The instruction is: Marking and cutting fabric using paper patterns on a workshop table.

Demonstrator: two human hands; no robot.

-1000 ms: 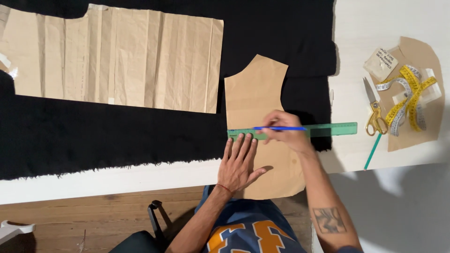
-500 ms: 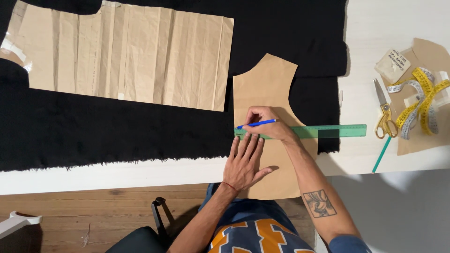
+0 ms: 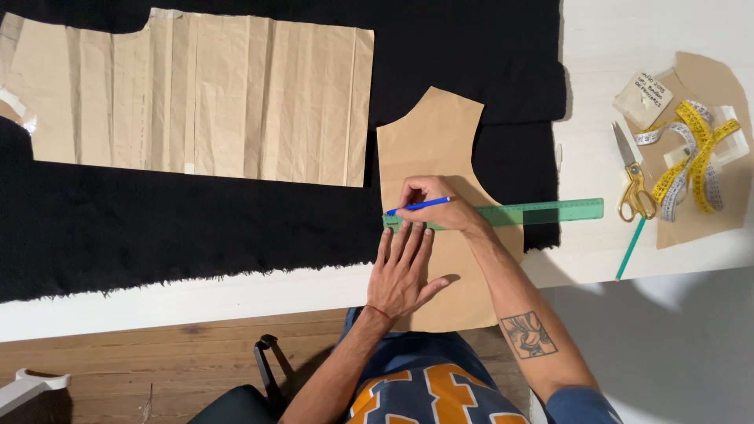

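My right hand [image 3: 430, 204] grips a blue pen [image 3: 419, 206], its tip near the left end of a green ruler [image 3: 542, 212]. The ruler lies across a small brown paper pattern piece [image 3: 428, 145] on black fabric [image 3: 181, 228]. My left hand [image 3: 402, 271] lies flat, fingers spread, on the pattern just below the ruler, fingertips touching its edge. The lower part of the pattern hangs over the table's front edge.
A large creased brown paper pattern [image 3: 204, 98] lies on the fabric at upper left. At right on the white table [image 3: 597, 78] are yellow-handled scissors [image 3: 632, 184], a yellow and white tape measure [image 3: 691, 157], a green pencil [image 3: 630, 248] and another brown paper piece [image 3: 711, 82]. Wooden floor lies below.
My right hand has slid the pen leftward along the ruler, from its middle to near its left end. The left hand stays pressed flat.
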